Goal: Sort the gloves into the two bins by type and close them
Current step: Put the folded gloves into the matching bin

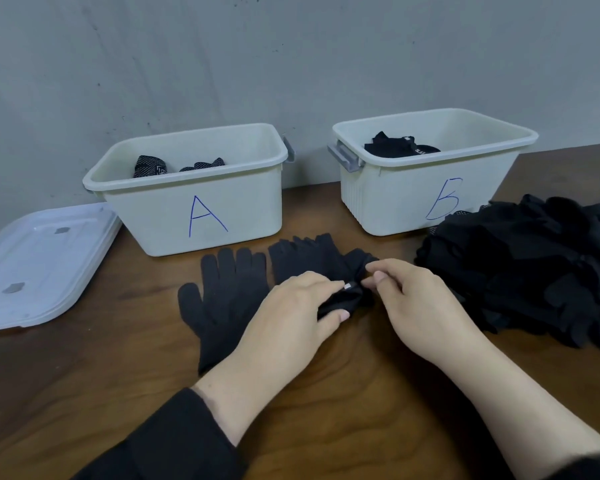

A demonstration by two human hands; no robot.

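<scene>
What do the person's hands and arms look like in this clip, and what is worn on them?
Both hands are bare, without gloves, rings or watch. The left hand and right hand have short nails. Black sleeves, pushed up, cover the left forearm and right forearm; the wrists are uncovered.

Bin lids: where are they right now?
The bin lids lie stacked on the table's far left in the head view, beside bin A.

Soft, even light, fairly dim, falls from above. Faint shadows lie under the hands [354, 306]; the glove pile [520, 275] right of them is a detailless black. Edges bow with wide-angle distortion, and detail is slightly soft throughout.
</scene>
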